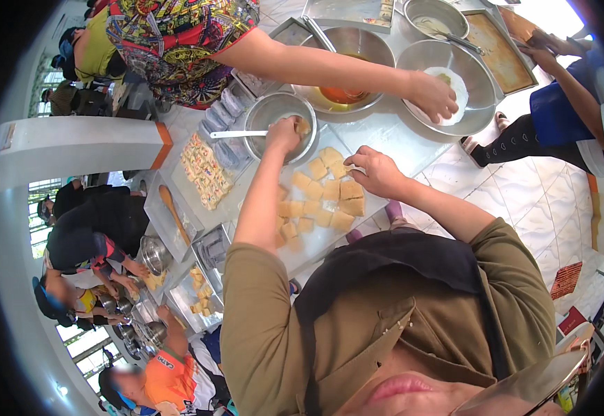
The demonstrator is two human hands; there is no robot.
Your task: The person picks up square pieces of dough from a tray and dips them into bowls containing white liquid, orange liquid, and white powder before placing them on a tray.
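Observation:
My left hand (pixel 285 136) reaches into a steel bowl (pixel 254 112) on the metal table and holds a piece of sponge cake (pixel 302 126) by its fingertips. A white-handled utensil (pixel 237 134) leans over the bowl's rim beside that hand. My right hand (pixel 374 171) is at the upper right edge of several cut cake squares (pixel 314 190); its fingers are bent, and whether they grip a square is not clear. A co-worker's hand (pixel 434 99) dips into a large steel bowl (pixel 481 99) of white powder.
A steel bowl with orange liquid (pixel 343 96) and a whisk stands between the other bowls. To the left lie a colourfully speckled slab (pixel 205 171), wrapped packs (pixel 224 117) and a wooden spoon (pixel 173 213). A used baking tray (pixel 499 54) is at the far right. Other people stand around.

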